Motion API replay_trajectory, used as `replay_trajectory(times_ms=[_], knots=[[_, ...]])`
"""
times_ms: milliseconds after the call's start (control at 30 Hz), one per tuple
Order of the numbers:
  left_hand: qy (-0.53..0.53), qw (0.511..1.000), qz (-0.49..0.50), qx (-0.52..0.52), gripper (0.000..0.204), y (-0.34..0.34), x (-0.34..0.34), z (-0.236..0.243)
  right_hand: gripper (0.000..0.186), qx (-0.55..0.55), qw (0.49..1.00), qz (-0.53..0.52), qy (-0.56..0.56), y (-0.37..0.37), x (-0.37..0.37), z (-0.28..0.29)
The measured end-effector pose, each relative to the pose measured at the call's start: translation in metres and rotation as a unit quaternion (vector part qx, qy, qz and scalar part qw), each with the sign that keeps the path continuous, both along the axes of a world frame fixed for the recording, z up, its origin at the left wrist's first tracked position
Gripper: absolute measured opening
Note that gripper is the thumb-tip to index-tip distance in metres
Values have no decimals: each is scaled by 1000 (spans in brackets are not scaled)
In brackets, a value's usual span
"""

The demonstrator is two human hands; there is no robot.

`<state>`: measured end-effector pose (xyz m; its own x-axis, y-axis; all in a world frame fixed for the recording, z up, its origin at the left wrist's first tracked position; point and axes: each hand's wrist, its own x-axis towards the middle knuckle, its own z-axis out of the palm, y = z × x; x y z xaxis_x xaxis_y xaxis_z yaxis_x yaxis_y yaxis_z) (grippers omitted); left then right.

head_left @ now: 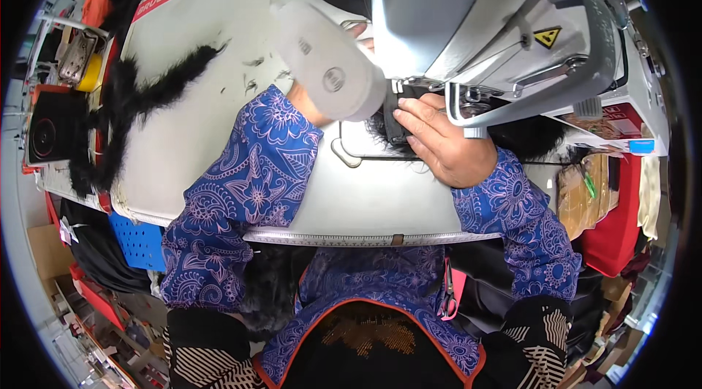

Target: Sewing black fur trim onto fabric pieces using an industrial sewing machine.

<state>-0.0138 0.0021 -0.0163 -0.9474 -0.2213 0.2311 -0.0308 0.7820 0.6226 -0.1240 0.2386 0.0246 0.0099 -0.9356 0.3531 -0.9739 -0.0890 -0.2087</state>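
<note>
My right hand (pixel 446 139) bears on a strip of black fabric (pixel 398 120) beneath the head of a sewing machine (pixel 461 16). Its fingers lie close together and curve over the strip; the thumb is hidden. Dark fur fringes the fabric, and more black furry material (pixel 530 139) shows to the right of the hand. A pale, translucent lamp-like head (pixel 329 60) blocks most of my left hand (pixel 304 104). Only the wrist and a few fingertips beside the machine show, so its grip is hidden.
A long black furry strip (pixel 164 89) lies over the table's (pixel 365 202) left side, with dark scraps nearby. A measuring tape (pixel 351 239) runs along the front edge. Small scissors (pixel 447 297) hang at my apron. A blue basket (pixel 137 241) stands lower left, a red bin (pixel 614 228) right.
</note>
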Motion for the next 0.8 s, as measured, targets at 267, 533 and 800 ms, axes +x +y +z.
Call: replay_trajectory(times_ms=[267,533,800], knots=[[111,987,-10,-112,45,2,-8,3,39,-3,999,-13,-40,1,-4,-3],[143,978,-33,-151,40,-5,-14,10,40,-5,1000,-30,2,0,-5,-5],[166,970,-47,-171,35,-7,-16,16,39,4,999,-29,-26,-5,-6,-5]])
